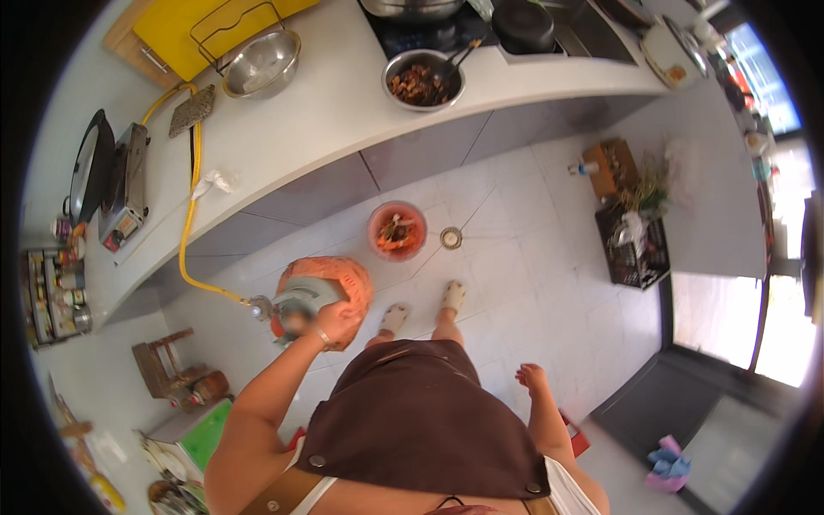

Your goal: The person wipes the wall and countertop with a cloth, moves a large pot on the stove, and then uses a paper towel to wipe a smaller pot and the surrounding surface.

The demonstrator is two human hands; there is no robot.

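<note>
My left hand (pixel 336 319) reaches down to the top of an orange gas cylinder (pixel 354 276) on the floor, its fingers closed over the grey collar (pixel 311 294). At the collar's left side sits a metal regulator (pixel 260 307), from which a yellow hose (pixel 187 232) runs up to the counter. The cylinder's valve beside my left hand is blurred. Away to the right, my right hand (pixel 530 375) hangs beside my brown apron (pixel 412 421). Its fingers are loosely bent and nothing shows in them.
A red bin (pixel 397 230) with scraps stands by a floor drain (pixel 451 239). Along the counter (pixel 318 129) are a portable stove (pixel 125 189), a steel bowl (pixel 262 64) and a bowl of dark food (pixel 422 81). A black crate (pixel 633 245) sits right, a wooden stool (pixel 172 365) left.
</note>
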